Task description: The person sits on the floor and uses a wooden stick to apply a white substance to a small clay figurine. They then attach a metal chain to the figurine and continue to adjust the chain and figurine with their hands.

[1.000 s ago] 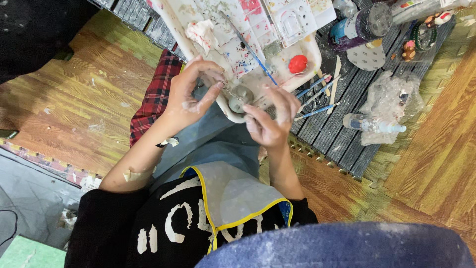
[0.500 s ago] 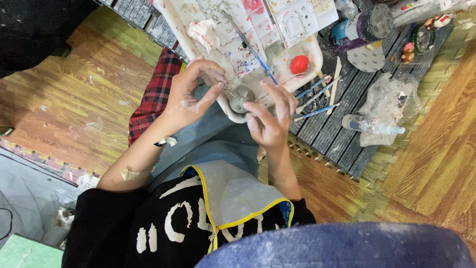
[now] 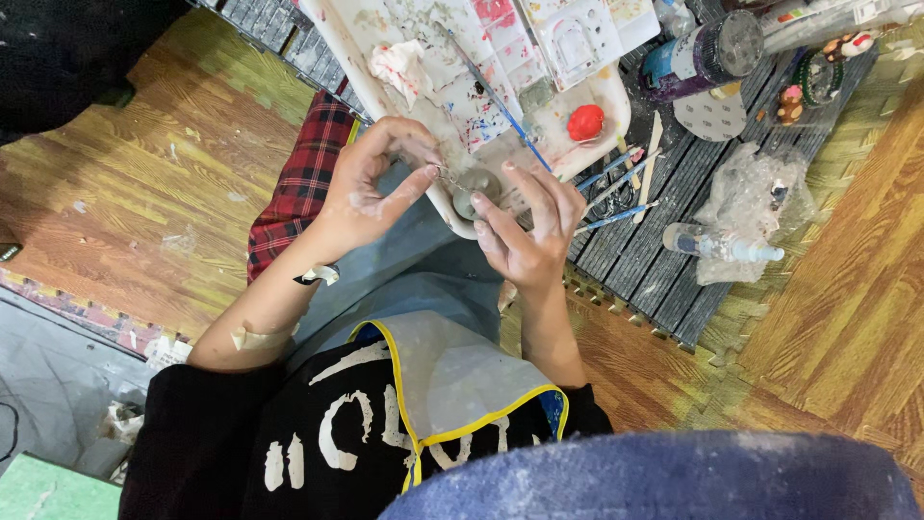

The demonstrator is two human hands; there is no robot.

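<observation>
My left hand point(image 3: 371, 188) is raised over my lap, its thumb and forefinger pinched on a thin wire loop point(image 3: 445, 173). The loop is attached to a small grey round piece point(image 3: 472, 199). My right hand point(image 3: 529, 226) cups that piece from the right, with fingertips on its edge. Both hands are dusted with pale paint or clay. They meet at the near rim of a white paint-stained tray point(image 3: 452, 217).
On the tray lie a blue-handled brush point(image 3: 496, 96), a crumpled wipe point(image 3: 399, 63), a paint palette point(image 3: 577, 34) and a red blob point(image 3: 585, 122). More brushes point(image 3: 616, 183), a dark jar point(image 3: 698, 53), a small bottle point(image 3: 717, 246) and crinkled plastic point(image 3: 756, 197) rest on the dark slatted mat.
My hands have stayed together on the grey piece, with only slight finger shifts.
</observation>
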